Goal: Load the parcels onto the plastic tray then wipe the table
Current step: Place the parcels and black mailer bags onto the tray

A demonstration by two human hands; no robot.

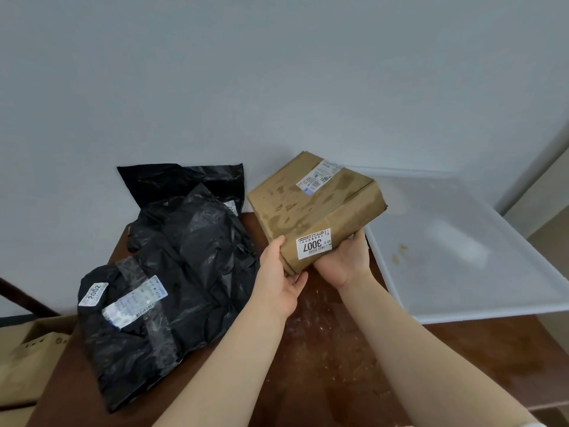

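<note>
A brown cardboard parcel (311,208) with a white label reading 3007 is lifted off the table, tilted, just left of the white plastic tray (480,282). My left hand (278,274) grips its near left corner and my right hand (345,260) holds its near right underside. A large black plastic parcel (184,278) labelled 2002 lies on the left of the dark brown table (332,359). Behind it a second black bag parcel (181,180) leans against the wall.
The tray holds nothing but a few yellowish stains and sits at the table's right. Crumbs and scuffs dot the tabletop between my arms. An open cardboard box (27,362) stands at the lower left, off the table. A pale wall rises behind.
</note>
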